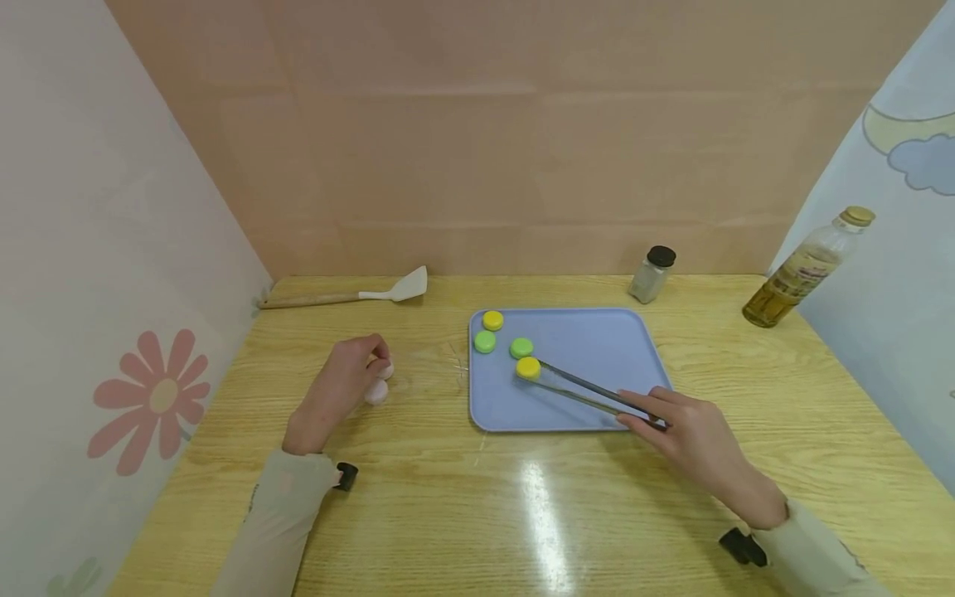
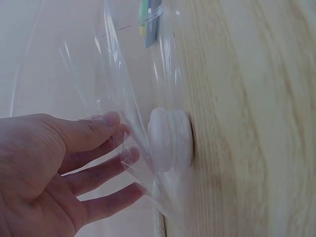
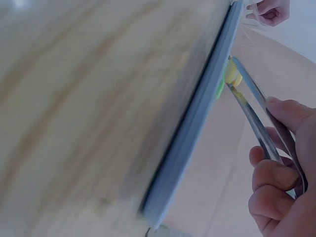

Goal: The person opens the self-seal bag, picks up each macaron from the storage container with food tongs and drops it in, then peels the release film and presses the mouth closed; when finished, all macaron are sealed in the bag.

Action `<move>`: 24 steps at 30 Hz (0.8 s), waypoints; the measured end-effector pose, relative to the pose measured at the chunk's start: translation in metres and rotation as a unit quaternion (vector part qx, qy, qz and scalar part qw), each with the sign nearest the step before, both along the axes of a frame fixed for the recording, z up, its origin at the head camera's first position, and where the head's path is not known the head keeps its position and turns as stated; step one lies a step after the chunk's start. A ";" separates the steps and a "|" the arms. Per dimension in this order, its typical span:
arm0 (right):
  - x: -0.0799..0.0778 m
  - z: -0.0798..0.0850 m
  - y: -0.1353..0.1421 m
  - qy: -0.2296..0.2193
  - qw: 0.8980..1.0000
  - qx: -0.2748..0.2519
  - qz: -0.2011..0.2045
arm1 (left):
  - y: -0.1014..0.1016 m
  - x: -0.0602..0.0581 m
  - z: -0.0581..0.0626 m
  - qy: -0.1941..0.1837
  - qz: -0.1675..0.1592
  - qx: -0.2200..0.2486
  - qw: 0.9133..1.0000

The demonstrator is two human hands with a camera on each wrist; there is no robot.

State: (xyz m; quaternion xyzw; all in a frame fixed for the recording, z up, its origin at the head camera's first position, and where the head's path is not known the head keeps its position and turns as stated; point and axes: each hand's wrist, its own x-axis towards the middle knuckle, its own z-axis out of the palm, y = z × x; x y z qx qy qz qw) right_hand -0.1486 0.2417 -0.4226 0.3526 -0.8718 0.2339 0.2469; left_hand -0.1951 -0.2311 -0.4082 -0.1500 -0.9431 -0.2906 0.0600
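Observation:
My left hand [image 1: 339, 385] pinches a clear plastic bag [image 2: 118, 64] by its edge, thumb against forefinger. Two pale pink macarons [image 1: 376, 392] are beside those fingers in the head view, and the left wrist view shows a pale macaron [image 2: 170, 138] behind the film. In my right hand [image 1: 697, 431] are metal tongs [image 1: 589, 388], held around both arms. The tong tips grasp a yellow macaron [image 1: 528, 368] over the blue tray [image 1: 597, 340]; whether it touches the tray is unclear. Close by are two green macarons [image 1: 521, 348] and another yellow macaron [image 1: 493, 320].
Behind the left hand lies a spatula [image 1: 406, 286] with a wooden handle. A black-capped jar [image 1: 652, 275] stands past the tray's back right corner, and an oil bottle [image 1: 802, 274] is at the far right. Walls border the wooden table [image 1: 433, 514] behind and at both sides.

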 end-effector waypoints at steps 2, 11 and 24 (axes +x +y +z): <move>-0.001 0.002 -0.002 0.002 1.000 -0.006 0.007 | 0.000 0.000 0.000 0.001 0.000 0.003 1.000; -0.009 0.009 -0.025 0.017 0.999 -0.013 0.044 | -0.001 0.000 0.000 -0.019 0.001 0.016 1.000; -0.035 0.004 -0.070 0.044 0.994 -0.005 0.100 | 0.001 0.002 0.004 -0.018 0.002 0.018 1.000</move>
